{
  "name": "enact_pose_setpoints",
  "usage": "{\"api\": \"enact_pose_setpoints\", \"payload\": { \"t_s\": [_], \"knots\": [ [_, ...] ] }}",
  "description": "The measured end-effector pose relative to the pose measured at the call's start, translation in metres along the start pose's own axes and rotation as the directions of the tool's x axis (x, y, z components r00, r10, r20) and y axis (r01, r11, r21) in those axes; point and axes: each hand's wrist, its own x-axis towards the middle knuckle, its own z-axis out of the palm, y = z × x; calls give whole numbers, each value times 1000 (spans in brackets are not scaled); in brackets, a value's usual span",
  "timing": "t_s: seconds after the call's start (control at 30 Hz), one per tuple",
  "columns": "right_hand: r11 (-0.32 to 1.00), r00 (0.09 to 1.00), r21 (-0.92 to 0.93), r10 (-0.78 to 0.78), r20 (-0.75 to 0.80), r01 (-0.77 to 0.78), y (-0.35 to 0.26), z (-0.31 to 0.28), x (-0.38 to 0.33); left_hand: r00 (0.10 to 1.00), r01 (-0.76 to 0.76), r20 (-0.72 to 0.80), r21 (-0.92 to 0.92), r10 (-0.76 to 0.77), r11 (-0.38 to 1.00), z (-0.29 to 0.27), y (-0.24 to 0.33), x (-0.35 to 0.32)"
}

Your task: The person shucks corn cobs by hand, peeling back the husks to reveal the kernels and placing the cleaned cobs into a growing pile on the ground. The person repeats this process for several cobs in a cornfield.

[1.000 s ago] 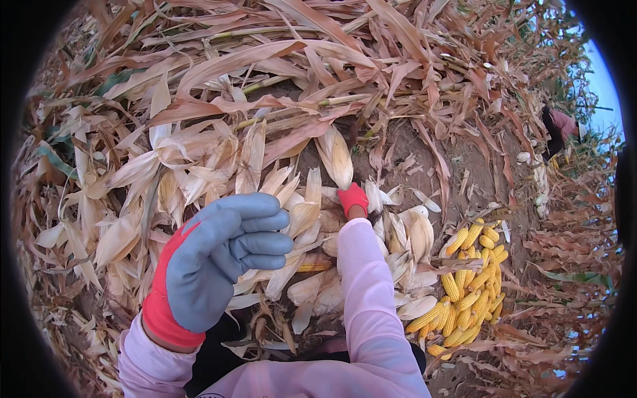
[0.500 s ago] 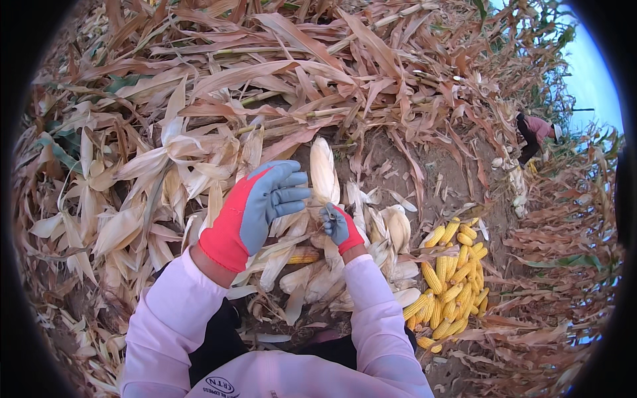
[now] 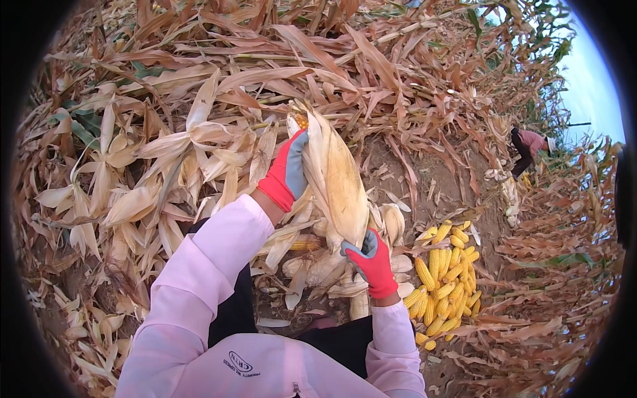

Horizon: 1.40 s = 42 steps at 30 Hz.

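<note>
An ear of corn (image 3: 345, 189) in pale dry husk slants in front of me, its top tipped to the left. Orange kernels (image 3: 302, 121) show at that top, where the husk is parted. My left hand (image 3: 290, 171), in a grey-palmed red glove, is closed round the upper left side of the ear. Its fingers are mostly hidden by the husk. At the lower end, my right hand (image 3: 371, 264), gloved alike, is closed on the narrow base of the husk-covered ear.
Husked yellow cobs (image 3: 446, 285) lie in a pile at my right. Below my hands are loose husks (image 3: 325, 268) and a partly covered cob (image 3: 305, 243). Dry stalks and leaves (image 3: 265, 76) spread across the far side. A person (image 3: 527, 147) bends over at the far right.
My left hand has gone from open and stretched out to gripping the ear's upper part. The ear has come nearer, and kernels now show at its top. My right hand has moved right and nearer.
</note>
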Motion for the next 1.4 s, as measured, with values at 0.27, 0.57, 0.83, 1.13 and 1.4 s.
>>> {"api": "enact_pose_setpoints", "payload": {
  "t_s": [0.27,0.57,0.83,1.13,1.4],
  "knots": [
    [753,911,540,197,361,-376,-29,28,-25,917,315,280,-74,-284,946,15,-12,-31],
    [730,913,567,201,354,-381,-12,29,-30,967,184,190,-63,-169,981,12,-4,-21],
    [757,895,495,276,350,-427,-3,40,-30,947,217,201,168,-248,962,11,-14,-17],
    [963,964,89,245,104,-255,57,38,-7,981,94,127,360,-149,928,44,18,-30],
    [938,934,103,309,179,-330,99,45,-10,952,-1,230,664,-203,748,60,10,-44]
  ]
}}
